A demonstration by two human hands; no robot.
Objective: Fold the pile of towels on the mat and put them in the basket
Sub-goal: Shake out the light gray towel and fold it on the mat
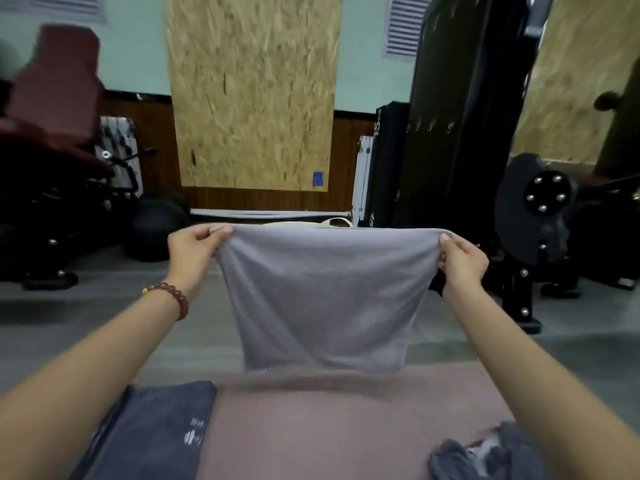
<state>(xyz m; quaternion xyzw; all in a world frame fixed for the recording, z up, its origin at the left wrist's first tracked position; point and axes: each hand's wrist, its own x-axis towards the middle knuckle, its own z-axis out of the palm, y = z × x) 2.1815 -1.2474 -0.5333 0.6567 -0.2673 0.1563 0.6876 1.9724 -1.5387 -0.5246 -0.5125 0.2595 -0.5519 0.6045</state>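
Observation:
A light grey towel (322, 299) hangs stretched in the air above the pinkish mat (311, 424). My left hand (194, 251) pinches its top left corner, and my right hand (460, 261) pinches its top right corner. The towel's lower edge hangs just above the mat's far edge. A folded dark grey towel (156, 431) with a white logo lies on the mat at the lower left. A crumpled dark grey towel (485, 455) lies at the lower right, partly behind my right forearm. A pale rim, perhaps the basket (334, 222), peeks out behind the held towel's top edge.
Grey floor surrounds the mat. A dark red gym machine (52, 133) and a black ball (156, 226) stand at the left. A black weight machine (536, 209) stands at the right. A chipboard panel (252, 91) leans on the far wall.

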